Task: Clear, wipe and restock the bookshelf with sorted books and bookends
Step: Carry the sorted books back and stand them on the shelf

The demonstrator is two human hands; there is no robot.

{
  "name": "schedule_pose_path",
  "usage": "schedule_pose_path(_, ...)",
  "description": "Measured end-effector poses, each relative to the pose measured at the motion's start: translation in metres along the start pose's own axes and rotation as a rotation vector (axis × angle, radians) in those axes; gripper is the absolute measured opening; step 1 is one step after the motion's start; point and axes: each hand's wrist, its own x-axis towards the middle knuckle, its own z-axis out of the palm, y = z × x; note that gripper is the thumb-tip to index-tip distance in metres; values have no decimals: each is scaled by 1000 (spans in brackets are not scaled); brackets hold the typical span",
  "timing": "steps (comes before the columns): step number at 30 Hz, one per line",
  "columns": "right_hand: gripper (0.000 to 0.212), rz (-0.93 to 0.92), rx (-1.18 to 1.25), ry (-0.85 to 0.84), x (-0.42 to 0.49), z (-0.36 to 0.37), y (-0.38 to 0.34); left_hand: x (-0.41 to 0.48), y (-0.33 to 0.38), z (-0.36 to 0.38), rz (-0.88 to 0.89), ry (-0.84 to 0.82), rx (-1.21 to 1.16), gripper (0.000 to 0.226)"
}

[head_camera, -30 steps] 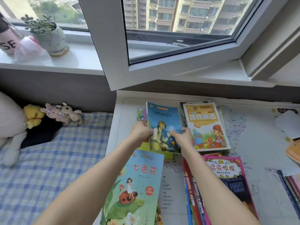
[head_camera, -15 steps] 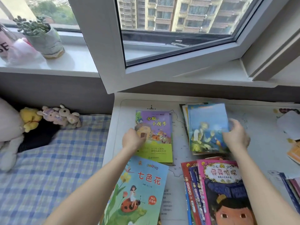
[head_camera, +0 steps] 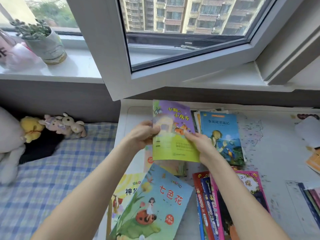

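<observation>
**Purple-and-green book held over the tabletop**

The purple-and-green book [head_camera: 173,135] is held lifted above the tabletop [head_camera: 277,153]. It is gripped at its left edge by the left hand [head_camera: 142,134] and pinched at its right side by the right hand [head_camera: 201,144]. A blue-covered book [head_camera: 220,134] is seen just beside it, topping a stack.

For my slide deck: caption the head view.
Left hand and right hand hold a purple-green book above the desk.
</observation>
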Motion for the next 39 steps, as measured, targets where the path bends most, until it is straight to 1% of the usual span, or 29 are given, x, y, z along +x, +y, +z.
schedule_pose_path(2, 24, -137, 65, 62, 1, -16, -8, -6, 7, 0, 0, -86, -79, 10)
schedule_pose_path(3, 16, -220, 42, 124, 0, -24, -12, -8, 6, 1, 20, -90, -8, 8)
schedule_pose_path(4, 8, -296, 6, 199, 0, -36, -14, -9, 2, 1, 59, -47, 179, 10)
schedule_pose_path(6, 13, -368, -57, 343, -3, -64, -18, -12, -13, -2, 139, 90, 740, 26)
schedule_pose_path(7, 17, -356, -89, 398, -3, -80, -17, -15, -24, -3, 172, 116, 985, 33)
schedule_pose_path(8, 20, -314, -120, 436, -2, -98, -14, -20, -35, -3, 191, 75, 1140, 39)
schedule_pose_path(10, 13, -202, -171, 498, 3, -123, -5, -24, -59, -6, 223, -87, 1316, 51)
schedule_pose_path(11, 5, -153, -326, 560, 4, -128, -1, -24, -68, -9, 230, -163, 1384, 56)
schedule_pose_path(12, 14, -104, -575, 657, 4, -128, 2, -22, -73, -11, 229, -219, 1429, 57)
schedule_pose_path(13, 26, -100, -826, 759, 3, -124, 5, -21, -75, -14, 230, -259, 1448, 54)
schedule_pose_path(14, 37, -167, -998, 844, -2, -113, 6, -20, -75, -15, 229, -282, 1449, 49)
schedule_pose_path(15, 44, -289, -1074, 872, -7, -98, 5, -20, -75, -16, 241, -289, 1438, 45)
schedule_pose_path(16, 45, -390, -1065, 823, -13, -76, 4, -20, -74, -17, 267, -283, 1433, 42)
schedule_pose_path(17, 43, -457, -1032, 715, -17, -55, 5, -22, -73, -18, 308, -270, 1441, 40)
schedule_pose_path(18, 41, -444, -1015, 578, -18, -34, 9, -25, -73, -20, 354, -249, 1456, 39)
schedule_pose_path(20, 47, -312, -1058, 334, -14, 6, 23, -32, -74, -28, 428, -172, 1463, 36)
schedule_pose_path(21, 54, -239, -1084, 275, -8, 20, 30, -36, -75, -34, 438, -130, 1432, 35)
schedule_pose_path(22, 60, -173, -1103, 263, -3, 31, 37, -41, -75, -41, 430, -96, 1379, 33)
schedule_pose_path(24, 70, -48, -1099, 312, 10, 44, 47, -52, -73, -59, 385, -41, 1290, 27)
schedule_pose_path(26, 75, 78, -959, 355, 19, 49, 52, -58, -71, -78, 321, 17, 1216, 22)
schedule_pose_path(27, 74, 125, -871, 353, 22, 50, 52, -58, -71, -86, 292, 54, 1191, 22)
schedule_pose_path(28, 68, 165, -819, 342, 21, 50, 51, -59, -71, -94, 263, 92, 1187, 23)
schedule_pose_path(30, 35, 189, -832, 338, 21, 45, 47, -59, -75, -103, 210, 139, 1233, 31)
schedule_pose_path(31, 28, 175, -847, 344, 20, 42, 45, -58, -78, -107, 190, 150, 1250, 39)
schedule_pose_path(33, 34, 76, -795, 340, 20, 38, 43, -59, -85, -111, 143, 189, 1213, 56)
schedule_pose_path(34, 35, 14, -701, 304, 18, 38, 42, -61, -88, -112, 112, 223, 1158, 62)
schedule_pose_path(36, 24, -101, -518, 225, 6, 35, 35, -67, -96, -115, 37, 297, 1031, 68)
schedule_pose_path(38, 9, -222, -427, 223, -9, 25, 26, -80, -104, -116, -64, 331, 886, 72)
schedule_pose_path(39, 14, -279, -400, 263, -14, 18, 20, -87, -109, -115, -117, 329, 815, 73)
